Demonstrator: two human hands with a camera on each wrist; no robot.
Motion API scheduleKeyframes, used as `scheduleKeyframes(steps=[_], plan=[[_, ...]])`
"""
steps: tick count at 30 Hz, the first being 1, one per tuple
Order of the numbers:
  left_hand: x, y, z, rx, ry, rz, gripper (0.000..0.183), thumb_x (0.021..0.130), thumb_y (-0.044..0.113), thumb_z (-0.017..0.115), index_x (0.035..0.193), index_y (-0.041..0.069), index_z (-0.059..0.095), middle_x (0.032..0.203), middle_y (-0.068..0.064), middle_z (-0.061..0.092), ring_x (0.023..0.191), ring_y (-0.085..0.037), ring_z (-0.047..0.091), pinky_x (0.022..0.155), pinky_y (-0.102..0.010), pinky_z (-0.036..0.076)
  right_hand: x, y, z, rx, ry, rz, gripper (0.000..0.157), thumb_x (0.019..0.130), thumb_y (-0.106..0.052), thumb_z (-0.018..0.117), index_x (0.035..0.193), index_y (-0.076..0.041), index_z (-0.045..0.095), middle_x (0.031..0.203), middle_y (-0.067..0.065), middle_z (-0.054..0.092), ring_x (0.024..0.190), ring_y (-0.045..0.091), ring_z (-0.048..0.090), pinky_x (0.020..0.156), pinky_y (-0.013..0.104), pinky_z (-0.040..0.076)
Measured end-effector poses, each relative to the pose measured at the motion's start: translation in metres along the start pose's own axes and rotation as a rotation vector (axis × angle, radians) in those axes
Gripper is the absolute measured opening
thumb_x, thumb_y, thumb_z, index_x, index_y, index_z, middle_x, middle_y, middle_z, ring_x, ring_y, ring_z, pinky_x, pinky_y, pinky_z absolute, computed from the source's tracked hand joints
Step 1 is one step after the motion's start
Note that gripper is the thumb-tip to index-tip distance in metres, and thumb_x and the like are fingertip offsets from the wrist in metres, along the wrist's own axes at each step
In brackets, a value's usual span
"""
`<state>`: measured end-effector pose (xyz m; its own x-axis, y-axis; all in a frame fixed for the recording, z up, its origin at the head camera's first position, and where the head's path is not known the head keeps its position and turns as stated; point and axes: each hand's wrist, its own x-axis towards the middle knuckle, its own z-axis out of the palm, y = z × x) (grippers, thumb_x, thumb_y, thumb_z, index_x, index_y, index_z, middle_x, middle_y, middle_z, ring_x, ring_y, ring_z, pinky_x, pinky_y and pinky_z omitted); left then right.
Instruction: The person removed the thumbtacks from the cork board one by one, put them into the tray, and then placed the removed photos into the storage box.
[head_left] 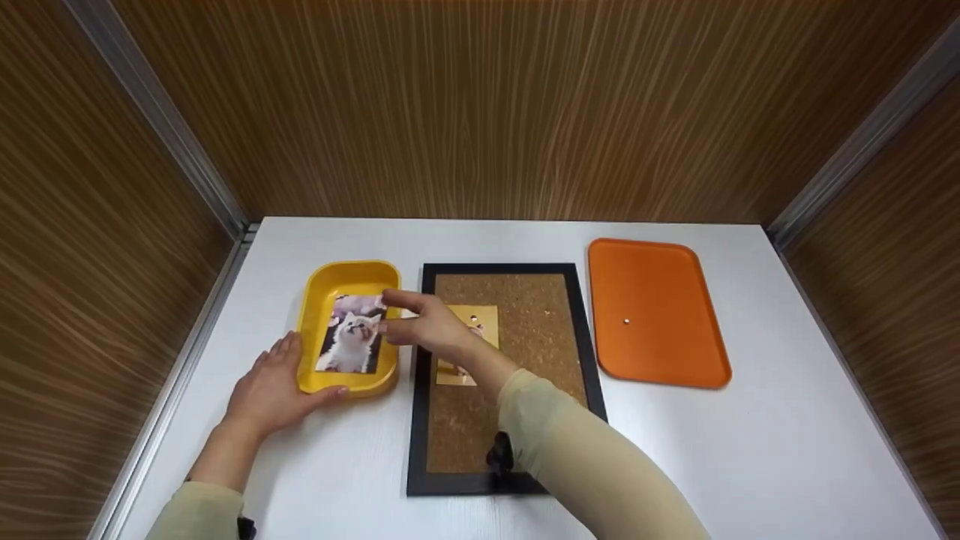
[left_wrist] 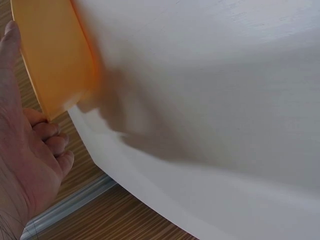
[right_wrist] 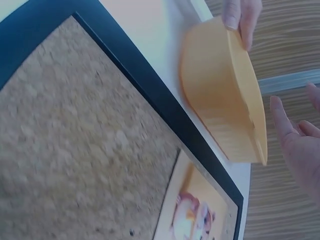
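Observation:
A deep yellow tub (head_left: 388, 381) stands at the left, holding a photo of a white kitten (head_left: 351, 341). My left hand (head_left: 270, 394) holds the tub's near left corner, its thumb along the front wall and its fingers against the left side; the left wrist view shows those fingers (left_wrist: 55, 145) bent under the rim. Above the photo's right edge reaches my right hand (head_left: 427, 322), thumb and forefinger apart. From the right wrist view, the right hand (right_wrist: 300, 145) has spread fingers beside the tub's rim, with nothing between them.
Right of the tub lies a black-framed corkboard (head_left: 465, 435), bearing an orange-toned photo (head_left: 487, 322) with a pin near its top, partly behind my right arm. Farther right is a flat orange tray (head_left: 660, 345) with one tiny pin (head_left: 627, 321). Wood-grain walls (head_left: 480, 112) enclose the white table.

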<state>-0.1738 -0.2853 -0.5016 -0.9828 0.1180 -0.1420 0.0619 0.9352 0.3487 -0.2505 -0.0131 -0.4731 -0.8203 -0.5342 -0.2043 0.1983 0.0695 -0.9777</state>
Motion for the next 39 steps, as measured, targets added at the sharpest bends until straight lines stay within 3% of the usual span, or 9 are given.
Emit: scheduleKeyframes(steps=[5, 11, 18, 24, 32, 39], plan=[[0.001, 0.000, -0.001, -0.004, -0.011, -0.016, 0.128, 0.071, 0.083, 0.057, 0.151, -0.008, 0.016, 0.155, -0.029, 0.021, 0.139, -0.050, 0.023, 0.110, -0.064, 0.021, -0.001, -0.005, -0.014, 0.048, 0.017, -0.046, 0.066, 0.088, -0.017, 0.072, 0.147, -0.013, 0.043, 0.144, 0.002, 0.048, 0.115, 0.020, 0.061, 0.089, 0.033, 0.054], [0.003, -0.001, -0.003, -0.011, -0.019, -0.031, 0.128, 0.070, 0.081, 0.059, 0.151, -0.008, 0.016, 0.156, -0.029, 0.018, 0.139, -0.050, 0.021, 0.111, -0.064, 0.018, -0.006, -0.012, -0.033, 0.009, 0.059, -0.075, 0.064, 0.089, -0.019, 0.072, 0.147, -0.013, 0.044, 0.145, 0.009, 0.047, 0.113, 0.019, 0.061, 0.088, 0.033, 0.055], [0.002, -0.002, -0.006, 0.006, 0.001, -0.012, 0.129, 0.070, 0.081, 0.060, 0.150, -0.011, 0.016, 0.155, -0.031, 0.019, 0.141, -0.048, 0.021, 0.114, -0.060, 0.015, -0.011, -0.016, -0.052, 0.010, 0.063, -0.085, 0.066, 0.090, -0.017, 0.070, 0.148, -0.010, 0.040, 0.145, 0.012, 0.046, 0.115, 0.029, 0.061, 0.090, 0.035, 0.054], [0.003, 0.004, -0.010, 0.027, 0.048, 0.020, 0.126, 0.072, 0.080, 0.059, 0.150, -0.011, 0.019, 0.154, -0.031, 0.023, 0.141, -0.046, 0.023, 0.116, -0.056, 0.014, -0.014, -0.019, -0.066, -0.005, 0.087, -0.092, 0.064, 0.090, -0.016, 0.071, 0.147, -0.011, 0.043, 0.139, 0.007, 0.052, 0.116, 0.026, 0.060, 0.091, 0.036, 0.053], [0.011, 0.032, -0.014, 0.067, 0.178, 0.132, 0.110, 0.079, 0.072, 0.061, 0.149, -0.007, 0.029, 0.152, -0.026, 0.031, 0.142, -0.040, 0.027, 0.117, -0.051, 0.015, -0.017, -0.022, -0.084, 0.012, 0.112, -0.162, 0.057, 0.091, -0.016, 0.069, 0.143, -0.012, 0.047, 0.132, 0.010, 0.057, 0.119, 0.030, 0.058, 0.094, 0.044, 0.051], [0.016, 0.076, -0.010, 0.133, 0.264, 0.280, 0.099, 0.083, 0.066, 0.060, 0.148, -0.003, 0.033, 0.153, -0.020, 0.033, 0.142, -0.035, 0.029, 0.117, -0.047, 0.019, -0.027, -0.023, -0.104, -0.005, 0.132, -0.195, 0.056, 0.093, -0.011, 0.066, 0.145, -0.008, 0.044, 0.132, 0.020, 0.055, 0.121, 0.041, 0.053, 0.093, 0.045, 0.052]])
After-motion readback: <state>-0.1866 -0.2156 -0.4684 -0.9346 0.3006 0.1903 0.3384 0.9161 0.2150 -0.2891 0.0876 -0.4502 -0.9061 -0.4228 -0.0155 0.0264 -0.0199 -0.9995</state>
